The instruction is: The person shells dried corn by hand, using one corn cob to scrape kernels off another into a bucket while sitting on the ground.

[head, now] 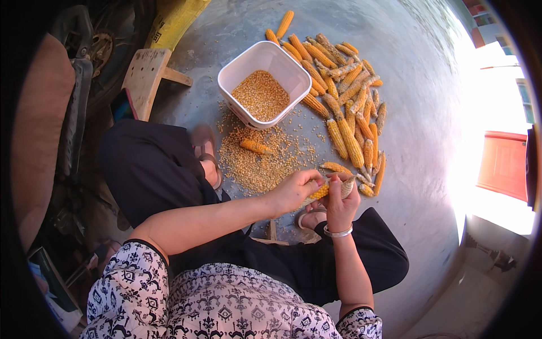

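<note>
A partly shelled corn cob (320,192) is held between my two hands, above the floor in front of my lap. Bare pale cob shows at both ends, with yellow kernels left in the middle. My left hand (294,193) has its thumb and fingers on the kernels. Around the right-hand end of the cob, my right hand (344,205) is closed; a metal bangle (338,231) circles that wrist. Just beyond my hands, loose corn kernels (254,167) spread over the floor, and a short orange cob (256,146) lies on them.
A white plastic bucket (230,57) holds shelled kernels. Right of it lies a heap of corn cobs (349,131). At left are a wooden stool (146,70) with a phone (123,106) at its edge, a yellow sack (175,23) and a vehicle wheel (101,53).
</note>
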`<action>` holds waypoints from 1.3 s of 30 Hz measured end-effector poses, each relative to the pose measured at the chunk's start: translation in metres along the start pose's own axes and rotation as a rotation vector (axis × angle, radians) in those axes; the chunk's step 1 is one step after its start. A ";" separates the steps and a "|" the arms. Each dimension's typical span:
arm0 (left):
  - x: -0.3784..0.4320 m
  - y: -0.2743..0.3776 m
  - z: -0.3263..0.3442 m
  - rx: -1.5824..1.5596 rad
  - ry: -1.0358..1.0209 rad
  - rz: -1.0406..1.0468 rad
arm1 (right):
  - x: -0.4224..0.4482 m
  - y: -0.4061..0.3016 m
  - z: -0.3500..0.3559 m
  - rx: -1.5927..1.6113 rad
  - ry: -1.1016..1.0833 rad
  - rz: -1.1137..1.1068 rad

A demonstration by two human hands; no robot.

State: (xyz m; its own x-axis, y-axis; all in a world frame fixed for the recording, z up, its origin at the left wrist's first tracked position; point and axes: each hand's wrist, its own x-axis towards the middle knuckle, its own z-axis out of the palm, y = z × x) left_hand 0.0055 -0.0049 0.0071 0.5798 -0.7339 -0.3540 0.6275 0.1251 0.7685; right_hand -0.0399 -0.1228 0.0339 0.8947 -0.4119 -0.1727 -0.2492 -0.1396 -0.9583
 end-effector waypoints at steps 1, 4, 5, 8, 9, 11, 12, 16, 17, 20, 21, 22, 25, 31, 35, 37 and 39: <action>-0.002 0.006 0.001 -0.027 -0.010 -0.031 | -0.001 0.001 0.001 0.001 0.000 -0.002; -0.003 0.007 0.001 -0.054 -0.024 -0.047 | -0.002 0.004 0.003 0.015 0.005 0.017; -0.003 0.007 0.001 -0.055 -0.027 -0.040 | -0.002 0.002 0.003 0.026 0.012 0.040; -0.002 0.008 0.002 -0.189 0.010 -0.073 | -0.001 0.003 0.002 0.034 0.017 0.057; -0.001 0.006 0.002 -0.170 0.025 -0.059 | -0.001 0.004 0.002 0.034 0.014 0.054; 0.001 0.001 0.000 -0.132 0.054 -0.033 | -0.001 0.004 0.002 0.038 0.022 0.057; 0.001 0.001 0.000 -0.138 0.048 -0.037 | -0.001 0.004 0.002 0.040 0.026 0.060; 0.001 0.006 -0.004 -0.303 0.055 -0.133 | 0.001 0.006 0.002 0.065 0.047 0.026; 0.002 0.008 -0.006 -0.378 0.065 -0.177 | 0.001 0.002 0.001 0.088 0.047 0.035; 0.011 0.010 -0.034 -0.548 0.190 -0.111 | 0.004 -0.003 -0.004 0.195 0.058 0.136; 0.017 0.020 -0.043 -0.668 0.299 -0.060 | 0.005 -0.003 -0.007 0.237 0.068 0.182; 0.022 0.034 -0.052 -0.788 0.408 -0.009 | 0.005 -0.002 -0.008 0.259 0.070 0.191; 0.027 0.066 -0.080 -0.991 0.384 0.332 | 0.005 -0.004 -0.009 0.317 0.034 0.211; 0.029 0.039 -0.062 -0.394 0.494 0.136 | 0.004 -0.004 -0.008 0.230 0.057 0.170; 0.013 0.033 -0.030 -0.007 -0.059 -0.152 | 0.005 -0.003 -0.009 0.178 0.060 0.137; 0.007 0.036 -0.021 0.186 -0.172 -0.164 | 0.005 -0.003 -0.010 0.132 0.054 0.107; 0.005 0.040 -0.022 0.159 -0.152 -0.170 | 0.006 -0.003 -0.012 0.063 0.051 0.064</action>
State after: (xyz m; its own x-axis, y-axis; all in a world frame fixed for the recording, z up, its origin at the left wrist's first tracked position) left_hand 0.0450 0.0112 0.0238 0.3809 -0.8288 -0.4098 0.6125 -0.1059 0.7834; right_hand -0.0381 -0.1359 0.0380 0.8573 -0.4634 -0.2241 -0.2804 -0.0554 -0.9583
